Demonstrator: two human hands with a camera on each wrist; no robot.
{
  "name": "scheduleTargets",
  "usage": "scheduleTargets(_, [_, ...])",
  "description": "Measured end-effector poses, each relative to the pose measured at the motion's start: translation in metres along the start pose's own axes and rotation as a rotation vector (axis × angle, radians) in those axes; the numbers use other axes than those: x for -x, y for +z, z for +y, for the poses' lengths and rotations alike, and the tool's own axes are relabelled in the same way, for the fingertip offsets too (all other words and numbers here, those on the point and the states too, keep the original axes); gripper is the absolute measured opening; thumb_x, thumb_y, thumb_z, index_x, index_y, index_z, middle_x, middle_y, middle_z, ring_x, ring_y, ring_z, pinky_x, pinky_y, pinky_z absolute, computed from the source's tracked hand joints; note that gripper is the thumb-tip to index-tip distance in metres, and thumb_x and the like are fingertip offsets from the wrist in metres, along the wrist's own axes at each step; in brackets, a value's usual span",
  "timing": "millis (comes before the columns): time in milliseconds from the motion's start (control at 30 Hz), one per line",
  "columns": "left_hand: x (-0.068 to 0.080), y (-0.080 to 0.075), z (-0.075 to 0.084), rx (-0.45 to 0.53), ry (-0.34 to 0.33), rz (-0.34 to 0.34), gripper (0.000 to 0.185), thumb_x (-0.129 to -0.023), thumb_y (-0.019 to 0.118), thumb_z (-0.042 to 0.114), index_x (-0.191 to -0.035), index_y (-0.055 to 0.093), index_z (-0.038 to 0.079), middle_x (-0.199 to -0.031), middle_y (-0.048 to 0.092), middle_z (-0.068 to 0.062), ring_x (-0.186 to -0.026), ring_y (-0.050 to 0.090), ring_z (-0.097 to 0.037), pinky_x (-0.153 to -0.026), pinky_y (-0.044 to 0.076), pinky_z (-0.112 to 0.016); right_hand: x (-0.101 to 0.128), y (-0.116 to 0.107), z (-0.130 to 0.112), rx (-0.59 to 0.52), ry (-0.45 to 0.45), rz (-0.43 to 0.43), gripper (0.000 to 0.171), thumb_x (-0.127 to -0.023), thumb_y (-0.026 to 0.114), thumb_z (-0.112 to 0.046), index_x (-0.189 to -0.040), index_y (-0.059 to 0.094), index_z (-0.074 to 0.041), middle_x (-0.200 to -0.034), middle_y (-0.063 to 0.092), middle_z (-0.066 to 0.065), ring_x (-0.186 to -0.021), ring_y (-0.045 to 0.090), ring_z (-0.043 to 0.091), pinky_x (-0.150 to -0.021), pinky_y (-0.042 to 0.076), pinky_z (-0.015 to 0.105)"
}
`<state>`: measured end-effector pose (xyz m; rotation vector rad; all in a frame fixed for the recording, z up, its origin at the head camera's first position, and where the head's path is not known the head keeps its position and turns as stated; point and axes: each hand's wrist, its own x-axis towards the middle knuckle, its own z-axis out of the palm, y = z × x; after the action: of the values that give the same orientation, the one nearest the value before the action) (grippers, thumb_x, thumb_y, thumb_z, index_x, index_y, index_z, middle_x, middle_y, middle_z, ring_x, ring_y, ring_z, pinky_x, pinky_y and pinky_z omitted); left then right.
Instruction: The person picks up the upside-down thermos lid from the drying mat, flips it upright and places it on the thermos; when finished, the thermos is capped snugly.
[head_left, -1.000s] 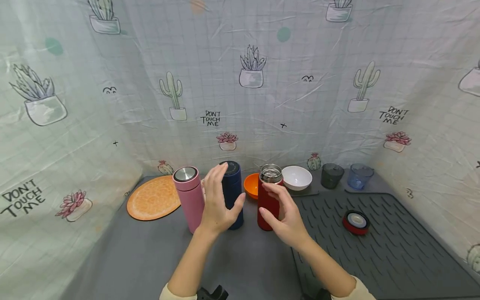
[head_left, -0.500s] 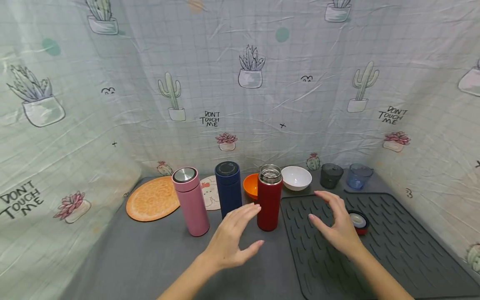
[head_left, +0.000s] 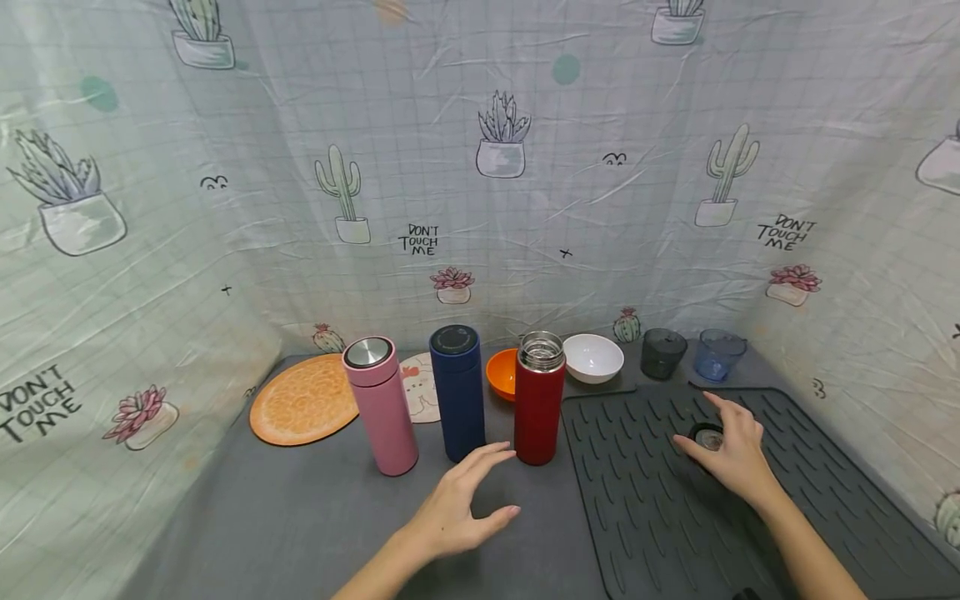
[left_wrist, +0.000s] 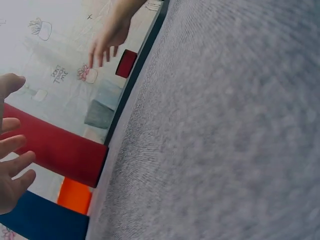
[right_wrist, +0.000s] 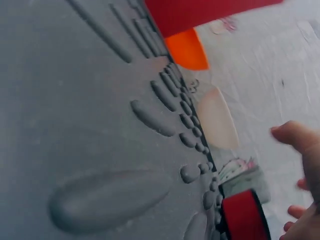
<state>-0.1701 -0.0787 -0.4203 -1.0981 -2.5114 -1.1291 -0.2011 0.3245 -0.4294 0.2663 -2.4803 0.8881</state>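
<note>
My right hand (head_left: 741, 452) hovers with spread fingers above the red and black bottle lid (head_left: 707, 437), which lies inside-up on the ribbed mat. In the left wrist view a gap shows between that hand (left_wrist: 111, 37) and the lid (left_wrist: 126, 63). A red thermos bottle (head_left: 537, 417) stands upright without its lid, its steel mouth showing. Nearest to it is my left hand (head_left: 459, 510), fingers apart and holding nothing, in front of the red bottle and a dark blue thermos bottle (head_left: 461, 400). A pink thermos bottle (head_left: 384, 425) stands upright to the left.
Behind the bottles are an orange bowl (head_left: 501, 373), a white bowl (head_left: 593, 358) and a patterned round mat (head_left: 422, 387). An orange-slice placemat (head_left: 303, 400) lies left. Two cups, dark (head_left: 663, 353) and blue (head_left: 719, 354), stand behind the ribbed mat (head_left: 645, 500).
My right hand has moved from beside the red bottle rightward to above the lid. My left hand has drawn down and back from the blue bottle. The bottles stay where they were.
</note>
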Motion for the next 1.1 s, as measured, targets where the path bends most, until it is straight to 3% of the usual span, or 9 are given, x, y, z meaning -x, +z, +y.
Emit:
scheduleTargets(100, [0.001, 0.001, -0.001, 0.054, -0.045, -0.012, 0.055, -0.086, 0.061, 0.038, -0.136, 0.041, 0.026, -0.136, 0.044, 0.002, -0.121, 0.043, -0.017, -0.092, 0.041, -0.047, 0.005, 0.002, 0.011, 0.045, 0.064, -0.038, 0.081, -0.074, 0.075, -0.028, -0.130, 0.034, 0.013, -0.123, 0.032, 0.037, -0.110, 0.025, 0.052, -0.081, 0.017, 0.062])
scheduleTargets(267, [0.001, 0.004, -0.004, 0.099, -0.047, -0.007, 0.053, -0.087, 0.059, 0.039, -0.136, 0.042, 0.023, -0.128, 0.051, 0.005, -0.117, 0.048, -0.020, -0.092, 0.042, -0.044, 0.013, 0.002, 0.024, 0.088, 0.170, -0.117, 0.081, -0.077, 0.073, -0.028, -0.129, 0.030, 0.018, -0.116, 0.035, 0.043, -0.100, 0.031, 0.053, -0.072, 0.026, 0.056])
scheduleTargets(600, [0.002, 0.006, -0.006, 0.168, -0.113, 0.012, 0.049, -0.084, 0.064, 0.035, -0.129, 0.048, 0.023, -0.120, 0.054, 0.010, -0.110, 0.052, -0.019, -0.091, 0.043, -0.041, 0.013, 0.002, 0.026, 0.127, 0.286, -0.173, 0.085, -0.079, 0.069, -0.035, -0.129, 0.027, 0.019, -0.113, 0.041, 0.044, -0.098, 0.040, 0.057, -0.070, 0.038, 0.061])
scheduleTargets(933, [0.002, 0.003, -0.006, 0.265, -0.118, 0.041, 0.046, -0.084, 0.067, 0.028, -0.126, 0.052, 0.019, -0.116, 0.056, 0.007, -0.105, 0.054, -0.023, -0.085, 0.048, -0.039, 0.008, 0.017, -0.020, 0.042, 0.248, -0.106, 0.082, -0.079, 0.070, -0.038, -0.134, 0.031, 0.008, -0.120, 0.044, 0.036, -0.101, 0.048, 0.051, -0.074, 0.042, 0.059])
scheduleTargets(1100, [0.002, 0.001, -0.004, 0.299, -0.111, 0.050, 0.044, -0.084, 0.066, 0.029, -0.125, 0.051, 0.024, -0.113, 0.057, 0.007, -0.099, 0.057, -0.023, -0.081, 0.050, -0.039, 0.004, 0.026, -0.054, -0.024, 0.164, -0.106, 0.078, -0.078, 0.072, -0.035, -0.134, 0.034, 0.003, -0.119, 0.047, 0.033, -0.099, 0.053, 0.045, -0.073, 0.045, 0.055])
